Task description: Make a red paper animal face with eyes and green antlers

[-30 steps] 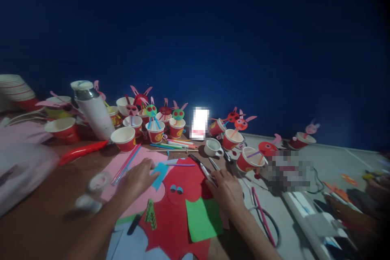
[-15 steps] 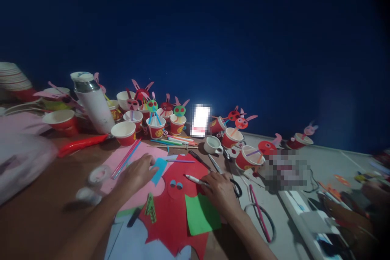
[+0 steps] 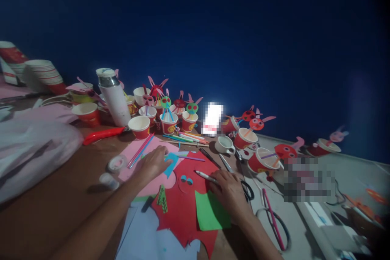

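My left hand (image 3: 155,163) has its fingers closed at the edge of a small blue paper piece (image 3: 172,163), over pink paper. A white marker (image 3: 204,176) is held in my right hand (image 3: 230,189), its tip pointing left over a jagged red paper (image 3: 179,231). Two blue-and-white eye shapes (image 3: 186,180) lie on the red sheet between my hands. Below my right hand is a green paper square (image 3: 211,211). Small green leaf-like strips (image 3: 162,199) with dark lines lie at the left of the red sheet. Black-handled scissors (image 3: 247,190) are partly hidden beside my right hand.
Red paper cups (image 3: 169,124) with paper animal heads stand along the back. A white flask (image 3: 113,101), a white mug (image 3: 224,145) and a tape roll (image 3: 117,163) stand nearby. A plastic bag (image 3: 39,154) lies at left; a blurred pink straw (image 3: 273,219) at right.
The camera view has turned left, so everything sits further right. My left hand has shifted slightly at the blue paper; my right hand still holds the marker.
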A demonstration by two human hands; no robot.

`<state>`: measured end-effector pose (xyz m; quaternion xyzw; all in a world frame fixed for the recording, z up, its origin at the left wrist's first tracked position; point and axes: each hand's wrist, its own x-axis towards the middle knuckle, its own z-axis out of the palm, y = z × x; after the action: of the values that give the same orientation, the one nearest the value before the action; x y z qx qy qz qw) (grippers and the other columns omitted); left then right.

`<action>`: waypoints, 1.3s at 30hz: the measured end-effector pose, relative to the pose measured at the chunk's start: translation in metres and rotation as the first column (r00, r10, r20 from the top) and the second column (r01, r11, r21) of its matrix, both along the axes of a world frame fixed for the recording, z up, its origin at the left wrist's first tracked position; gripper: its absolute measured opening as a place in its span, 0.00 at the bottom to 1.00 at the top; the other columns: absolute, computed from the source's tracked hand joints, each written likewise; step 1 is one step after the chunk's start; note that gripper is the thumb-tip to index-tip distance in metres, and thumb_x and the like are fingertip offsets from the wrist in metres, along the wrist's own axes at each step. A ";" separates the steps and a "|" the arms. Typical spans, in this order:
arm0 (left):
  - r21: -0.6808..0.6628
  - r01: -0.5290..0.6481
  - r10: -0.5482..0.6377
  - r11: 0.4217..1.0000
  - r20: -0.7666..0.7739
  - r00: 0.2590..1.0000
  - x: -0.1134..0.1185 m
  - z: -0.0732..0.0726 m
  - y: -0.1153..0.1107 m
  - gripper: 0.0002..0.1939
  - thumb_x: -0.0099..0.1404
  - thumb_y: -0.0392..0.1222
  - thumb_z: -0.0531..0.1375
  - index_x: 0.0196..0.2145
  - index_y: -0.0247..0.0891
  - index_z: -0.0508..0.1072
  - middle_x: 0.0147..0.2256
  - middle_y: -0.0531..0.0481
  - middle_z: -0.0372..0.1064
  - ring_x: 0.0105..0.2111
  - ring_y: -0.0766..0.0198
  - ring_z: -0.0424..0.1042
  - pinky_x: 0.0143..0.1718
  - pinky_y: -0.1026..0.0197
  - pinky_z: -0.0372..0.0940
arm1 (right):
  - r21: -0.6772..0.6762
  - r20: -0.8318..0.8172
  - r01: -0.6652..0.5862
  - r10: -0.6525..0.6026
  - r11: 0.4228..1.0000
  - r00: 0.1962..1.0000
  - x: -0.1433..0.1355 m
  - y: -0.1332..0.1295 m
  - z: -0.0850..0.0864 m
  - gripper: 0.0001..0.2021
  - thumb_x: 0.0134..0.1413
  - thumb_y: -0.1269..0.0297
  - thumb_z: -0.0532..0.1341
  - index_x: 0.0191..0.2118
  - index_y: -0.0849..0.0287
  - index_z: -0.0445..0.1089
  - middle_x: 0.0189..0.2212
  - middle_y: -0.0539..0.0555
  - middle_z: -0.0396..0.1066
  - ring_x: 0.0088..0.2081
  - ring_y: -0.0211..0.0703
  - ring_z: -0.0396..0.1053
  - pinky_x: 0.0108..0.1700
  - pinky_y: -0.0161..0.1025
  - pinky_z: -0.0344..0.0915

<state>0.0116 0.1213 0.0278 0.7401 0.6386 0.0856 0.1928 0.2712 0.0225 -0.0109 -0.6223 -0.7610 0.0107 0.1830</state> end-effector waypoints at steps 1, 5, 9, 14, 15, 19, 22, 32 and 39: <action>-0.001 0.008 -0.008 1.000 0.005 1.000 0.000 0.002 -0.001 0.11 0.57 0.44 0.54 0.38 0.40 0.66 0.39 0.47 0.70 0.37 0.56 0.71 0.33 0.60 0.58 | 0.004 -0.001 -0.003 0.003 1.000 1.000 0.000 0.000 0.000 0.06 0.55 0.67 0.58 0.38 0.55 0.71 0.37 0.52 0.71 0.41 0.46 0.66 0.43 0.42 0.53; -0.002 0.024 -0.024 1.000 0.022 0.999 0.000 0.007 -0.004 0.07 0.57 0.41 0.54 0.35 0.40 0.67 0.38 0.48 0.70 0.37 0.59 0.70 0.34 0.62 0.57 | 0.009 -0.005 -0.018 0.018 1.000 1.000 -0.001 0.000 0.000 0.06 0.56 0.66 0.58 0.39 0.55 0.70 0.38 0.52 0.71 0.42 0.46 0.66 0.44 0.42 0.53; -0.001 0.008 -0.008 1.000 0.033 0.999 0.000 0.008 -0.006 0.08 0.57 0.41 0.54 0.35 0.39 0.67 0.37 0.48 0.71 0.36 0.59 0.70 0.33 0.62 0.57 | 0.020 -0.001 -0.022 0.022 1.000 1.000 -0.001 0.000 -0.001 0.06 0.56 0.65 0.58 0.39 0.55 0.70 0.37 0.52 0.71 0.41 0.46 0.67 0.44 0.42 0.53; 0.012 -0.009 0.008 1.000 0.050 0.999 -0.002 0.001 -0.004 0.05 0.57 0.42 0.55 0.32 0.41 0.67 0.34 0.49 0.71 0.34 0.60 0.70 0.30 0.63 0.55 | 0.014 0.011 -0.015 0.014 1.000 1.000 -0.001 -0.001 -0.001 0.06 0.56 0.65 0.59 0.39 0.55 0.71 0.37 0.52 0.71 0.42 0.46 0.67 0.44 0.42 0.53; 0.016 -0.011 0.011 1.000 0.055 0.998 -0.002 -0.002 -0.002 0.05 0.57 0.42 0.55 0.31 0.41 0.67 0.34 0.50 0.71 0.33 0.60 0.70 0.29 0.62 0.54 | 0.008 0.012 -0.009 0.009 1.000 1.000 -0.001 -0.001 -0.001 0.06 0.56 0.65 0.59 0.39 0.55 0.71 0.37 0.52 0.71 0.42 0.46 0.67 0.44 0.42 0.53; 0.031 -0.013 0.010 0.999 0.089 0.996 -0.005 -0.013 0.003 0.03 0.56 0.40 0.55 0.27 0.41 0.67 0.30 0.51 0.71 0.30 0.61 0.69 0.26 0.63 0.52 | -0.013 0.022 0.012 -0.012 1.000 1.000 -0.002 -0.001 0.000 0.05 0.54 0.66 0.60 0.38 0.54 0.71 0.38 0.51 0.71 0.43 0.46 0.66 0.45 0.42 0.53; 0.036 -0.034 0.029 0.999 0.134 0.991 -0.007 -0.018 0.005 0.02 0.54 0.38 0.55 0.24 0.40 0.67 0.26 0.52 0.69 0.27 0.63 0.68 0.25 0.63 0.50 | -0.013 0.006 0.010 -0.010 1.000 1.000 -0.003 -0.001 0.001 0.07 0.53 0.67 0.60 0.39 0.54 0.70 0.39 0.51 0.71 0.43 0.45 0.67 0.46 0.42 0.53; 0.085 -0.068 0.007 0.994 0.571 0.821 0.001 0.010 -0.013 0.04 0.56 0.40 0.53 0.26 0.38 0.65 0.24 0.54 0.65 0.25 0.66 0.65 0.26 0.65 0.59 | 0.076 -0.193 -0.056 0.070 0.996 0.979 -0.010 0.004 0.028 0.10 0.58 0.62 0.55 0.40 0.58 0.70 0.39 0.57 0.71 0.43 0.48 0.67 0.45 0.44 0.57; 0.071 -0.030 -0.040 0.997 0.808 0.588 0.017 0.023 -0.037 0.16 0.60 0.45 0.55 0.45 0.37 0.61 0.27 0.54 0.66 0.27 0.67 0.67 0.28 0.66 0.62 | -0.268 -0.787 -0.310 -0.022 0.912 0.617 -0.053 0.017 0.069 0.18 0.55 0.56 0.58 0.49 0.58 0.63 0.41 0.56 0.70 0.43 0.44 0.68 0.42 0.39 0.65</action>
<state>0.0288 0.0842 0.0510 0.6291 0.4759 0.4360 0.4331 0.2183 0.0393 0.0581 -0.5149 -0.6386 0.4386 0.3670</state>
